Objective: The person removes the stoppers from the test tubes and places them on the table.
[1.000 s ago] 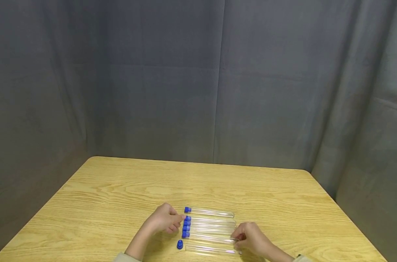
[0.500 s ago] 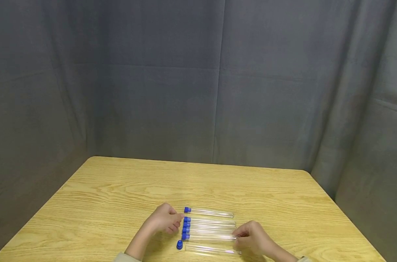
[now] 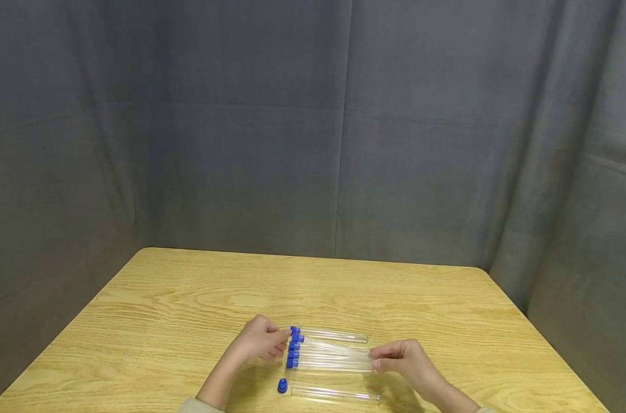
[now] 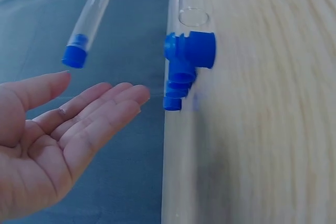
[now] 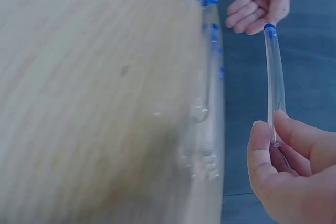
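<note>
Basically, grey curtain [image 3: 240, 172] hangs beyond the row of capped tubes [image 3: 333, 366], wood-grain table [image 3: 189, 287] under the row. Right hand [image 5: 304, 182] is at the row's right end, thumb and fingers pinching the rounded end of the held tube [image 5: 274, 66]. Left hand [image 4: 63, 150] is by the row's left end, fingers stretched out, thumb spread wide, gripping nothing. Held tube is raised above the row: clear, slim, straight, shiny, blue cap [image 4: 74, 56] seated in its left end near the left fingertips. Row tubes look alike, parallel, close together, caps all left. Far capped tube [image 3: 333, 335] lies just beyond the row. Uncapped tube [image 3: 335, 394] lies on the row's near side, round open mouth left. Loose cap [image 3: 282, 386], also blue, stands on the row's near-left side, wide base down, narrower end up.
</note>
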Motion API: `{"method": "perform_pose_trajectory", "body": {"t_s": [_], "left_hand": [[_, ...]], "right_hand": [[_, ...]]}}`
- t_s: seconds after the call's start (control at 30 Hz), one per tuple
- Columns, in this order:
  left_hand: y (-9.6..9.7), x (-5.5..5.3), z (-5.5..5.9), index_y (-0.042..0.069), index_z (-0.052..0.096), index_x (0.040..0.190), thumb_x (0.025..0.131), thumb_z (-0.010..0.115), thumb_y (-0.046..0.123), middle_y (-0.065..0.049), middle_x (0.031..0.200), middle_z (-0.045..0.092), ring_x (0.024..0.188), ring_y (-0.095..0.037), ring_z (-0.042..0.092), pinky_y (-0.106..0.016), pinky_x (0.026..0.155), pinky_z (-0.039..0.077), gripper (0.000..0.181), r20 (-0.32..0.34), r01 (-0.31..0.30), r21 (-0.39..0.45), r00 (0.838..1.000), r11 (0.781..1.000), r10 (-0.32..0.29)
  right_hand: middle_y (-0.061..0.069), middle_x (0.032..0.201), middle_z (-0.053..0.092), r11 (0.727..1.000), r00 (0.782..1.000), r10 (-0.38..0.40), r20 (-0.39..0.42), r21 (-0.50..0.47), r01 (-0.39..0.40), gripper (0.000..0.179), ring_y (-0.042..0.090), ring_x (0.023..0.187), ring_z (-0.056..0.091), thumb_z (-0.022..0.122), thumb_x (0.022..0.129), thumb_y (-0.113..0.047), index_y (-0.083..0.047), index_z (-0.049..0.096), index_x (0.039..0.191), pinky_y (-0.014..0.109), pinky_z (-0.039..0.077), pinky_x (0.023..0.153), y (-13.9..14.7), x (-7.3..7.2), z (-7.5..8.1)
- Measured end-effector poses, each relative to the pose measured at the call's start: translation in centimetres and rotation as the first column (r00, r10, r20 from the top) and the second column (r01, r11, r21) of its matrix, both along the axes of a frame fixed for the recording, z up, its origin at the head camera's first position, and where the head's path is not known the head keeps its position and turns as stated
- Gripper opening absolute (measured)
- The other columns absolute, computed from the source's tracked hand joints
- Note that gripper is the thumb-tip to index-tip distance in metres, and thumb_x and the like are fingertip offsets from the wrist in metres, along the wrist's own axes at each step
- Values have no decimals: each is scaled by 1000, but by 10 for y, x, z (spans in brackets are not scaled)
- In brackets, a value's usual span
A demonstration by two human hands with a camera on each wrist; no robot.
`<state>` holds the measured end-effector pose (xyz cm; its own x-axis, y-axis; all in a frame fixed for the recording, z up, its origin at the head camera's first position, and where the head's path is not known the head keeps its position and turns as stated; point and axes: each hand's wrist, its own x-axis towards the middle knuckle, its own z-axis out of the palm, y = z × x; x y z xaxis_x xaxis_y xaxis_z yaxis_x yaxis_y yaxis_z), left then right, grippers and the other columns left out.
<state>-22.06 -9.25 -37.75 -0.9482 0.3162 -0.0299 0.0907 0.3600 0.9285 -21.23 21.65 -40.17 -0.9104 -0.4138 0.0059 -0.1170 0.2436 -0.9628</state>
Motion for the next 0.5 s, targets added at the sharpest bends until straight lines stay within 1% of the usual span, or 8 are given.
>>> {"method": "perform_pose_trajectory", "body": {"t_s": [0.03,0.13,0.2,0.37,0.5], "left_hand": [[1,0,1,-13,62,78,90,52,11,-17,73,63,70,-30,64,-36,60,55,30,-1,-4,8,1000,1000,4],[2,-2,3,-12,62,78,91,52,14,-16,75,63,71,-29,64,-35,60,55,31,-15,-14,58,1000,998,15],[3,-3,4,-13,62,81,91,52,14,-16,75,64,72,-30,64,-35,62,55,31,-16,-12,123,1000,992,14],[4,-3,9,-15,59,90,92,50,14,-22,81,64,75,-30,65,-37,67,54,31,0,8,280,1000,960,-8],[5,-1,15,-16,58,97,93,48,15,-23,86,64,76,-28,65,-36,69,53,32,25,14,338,999,941,-23]], "right_hand": [[20,99,61,1000,1000,-7,3,-6,7,32,19,83,60,63,83,-9,15,56,102,40,47,84,0,0,2],[21,102,61,1000,1000,-24,-5,-20,24,32,22,86,59,62,83,-11,14,57,103,43,46,86,2,-1,8],[18,103,61,998,999,-49,14,-36,49,32,22,90,59,64,83,-13,12,58,102,40,46,86,3,-1,12],[14,107,61,994,996,-82,33,-65,84,31,21,98,56,65,82,-14,9,61,102,38,43,90,5,0,22],[12,107,61,991,994,-103,40,-75,106,29,23,100,55,65,82,-14,7,62,101,38,42,91,5,2,28]]}}
